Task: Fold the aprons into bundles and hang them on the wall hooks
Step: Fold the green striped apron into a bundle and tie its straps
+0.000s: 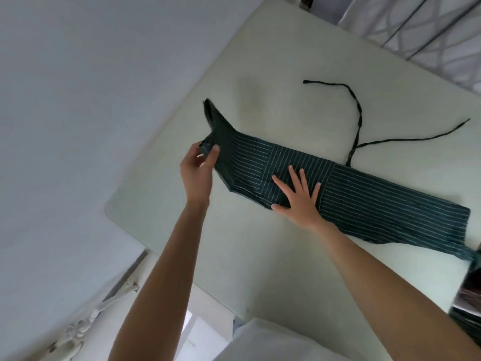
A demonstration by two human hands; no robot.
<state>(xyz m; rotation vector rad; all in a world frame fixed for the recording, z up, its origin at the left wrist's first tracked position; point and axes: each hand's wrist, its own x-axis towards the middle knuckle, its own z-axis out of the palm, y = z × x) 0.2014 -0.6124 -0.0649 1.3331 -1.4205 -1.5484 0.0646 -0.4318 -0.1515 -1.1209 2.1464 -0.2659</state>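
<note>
A dark apron point(351, 188) with thin white stripes lies folded into a long narrow band across the pale counter point(273, 269), running from the counter's left edge toward its right edge. The left hand point(199, 166) pinches the band's left end between thumb and curled fingers point(214, 149), lifting that end slightly off the counter. The right hand point(299, 196) rests flat on the middle of the band, its fingers straight and spread wide, palm pressing the cloth down. Two dark apron ties point(358, 118) trail loose from the band's far edge onto the bare counter, one curving away, the other stretching rightward. A patterned curtain point(429, 27) hangs beyond the counter.
</note>
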